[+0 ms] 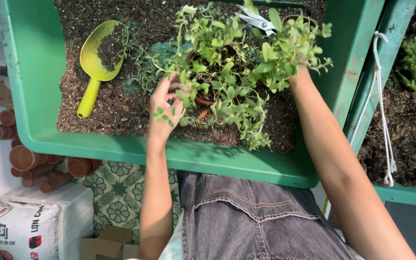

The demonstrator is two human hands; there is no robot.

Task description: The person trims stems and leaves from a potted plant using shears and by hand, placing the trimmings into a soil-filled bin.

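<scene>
In the green tray of soil, left hand half-open on potted plant, right hand hidden by leaves (grip unclear), scoop idle.

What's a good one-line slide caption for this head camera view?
Two bare hands, left hand and right hand, reach into a leafy potted plant in a green soil tray.

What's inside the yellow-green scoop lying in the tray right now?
The scoop holds a dark heap of potting soil in its bowl, lying on the soil of the green tray. How deep the heap goes cannot be seen. Neither hand touches it; the left hand is at the plant.
</scene>
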